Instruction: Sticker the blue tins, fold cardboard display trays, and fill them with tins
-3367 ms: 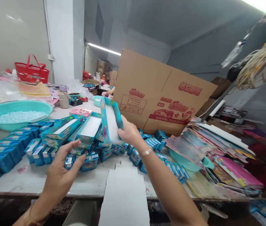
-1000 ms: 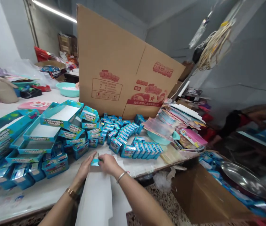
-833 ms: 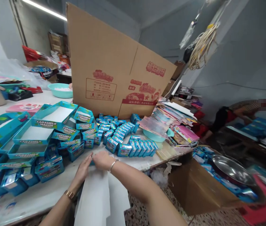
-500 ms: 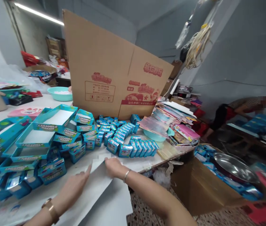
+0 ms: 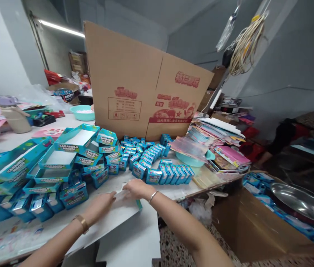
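A cardboard box blank [image 5: 115, 218], white inside with a teal edge at its right, is partly folded up at the table's front. My right hand [image 5: 138, 189] pinches its far corner, where a small flap stands up. At its far left edge my left hand [image 5: 101, 207] has its fingers bent and closed on the card. Under it another white cardboard sheet [image 5: 134, 241] hangs past the table edge. Left of my hands, open teal display trays [image 5: 59, 158] lettered "Caramelo Macizo" are stacked over small blue boxes [image 5: 75, 194].
Rows of small blue boxes [image 5: 173, 173] stand before a large brown carton [image 5: 123, 78]. Stacked printed sheets [image 5: 215, 129] lie over a teal basin [image 5: 191, 159]. On the right, a carton [image 5: 237, 218] bears a metal bowl [image 5: 301, 200]; another person [image 5: 293, 133] bends beyond it.
The blank's far end and side have been bent upward, and its teal edge now shows. My left hand has closed from a pointing finger onto the card. The view has swung slightly left.
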A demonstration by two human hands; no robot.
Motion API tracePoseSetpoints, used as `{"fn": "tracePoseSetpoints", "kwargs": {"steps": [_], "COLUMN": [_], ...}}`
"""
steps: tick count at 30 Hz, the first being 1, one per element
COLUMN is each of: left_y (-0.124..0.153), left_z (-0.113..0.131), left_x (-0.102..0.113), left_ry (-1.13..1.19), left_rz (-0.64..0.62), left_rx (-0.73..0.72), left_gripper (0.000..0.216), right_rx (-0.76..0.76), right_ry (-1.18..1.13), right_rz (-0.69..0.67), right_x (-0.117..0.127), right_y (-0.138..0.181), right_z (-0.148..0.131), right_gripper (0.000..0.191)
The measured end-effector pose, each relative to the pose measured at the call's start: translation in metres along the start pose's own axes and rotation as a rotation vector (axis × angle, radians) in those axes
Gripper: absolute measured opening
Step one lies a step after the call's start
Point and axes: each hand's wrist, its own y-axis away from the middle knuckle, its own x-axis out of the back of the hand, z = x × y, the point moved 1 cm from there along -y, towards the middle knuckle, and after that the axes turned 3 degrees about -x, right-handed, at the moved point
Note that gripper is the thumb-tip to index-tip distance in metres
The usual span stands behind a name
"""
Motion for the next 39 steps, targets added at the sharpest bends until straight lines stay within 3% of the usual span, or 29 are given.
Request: {"fn": "tracePoseSetpoints", "kwargs": {"steps": [6, 9, 13, 16, 19, 27, 32, 35, 37, 39], "left_y": [0.003, 0.01, 0.02, 0.025, 0.023, 0.023, 0.01, 0.005, 0.009, 0.016], "left_z": [0.013, 0.002, -0.021, -0.022, -0.012, -0.019, 0.007, 0.014, 0.011, 0.008], "left_x": [-0.014, -0.018, -0.015, -0.016, -0.023, -0.008, 0.008, 0.029, 0.037, 0.028], "left_ry": [-0.065, 0.002, 0.179, 0.12, -0.049, -0.085, -0.049, -0.004, 0.171, 0.476], "left_rz": [-0.026, -0.003, -0.073, -0.071, -0.046, -0.06, -0.052, 0.098, 0.38, 0.675], "left_rx": [-0.051, -0.087, -0.038, -0.099, -0.115, -0.139, -0.219, -0.181, -0.093, 0.078], "left_gripper": [0.052, 0.061, 0.061, 0.041, 0.037, 0.035, 0.027, 0.027, 0.045, 0.063], "right_rx": [0.027, 0.069, 0.095, 0.1, 0.095, 0.031, 0.051, 0.036, -0.019, -0.102], "right_ry": [0.137, 0.158, 0.129, 0.14, 0.184, 0.144, -0.088, -0.243, -0.385, -0.612], "right_rz": [0.031, 0.063, 0.047, 0.045, 0.039, -0.014, -0.054, -0.035, 0.042, 0.175], "right_x": [-0.02, -0.031, -0.036, -0.034, -0.034, -0.032, -0.025, -0.024, -0.027, -0.033], "right_y": [-0.01, 0.002, 0.022, 0.026, 0.019, 0.019, 0.005, 0.01, 0.02, 0.028], "right_z": [-0.013, -0.013, -0.007, -0.006, -0.011, -0.016, -0.026, -0.021, -0.015, -0.011], "right_gripper": [0.022, 0.031, 0.062, 0.041, 0.021, 0.018, 0.029, 0.04, 0.059, 0.074]}}
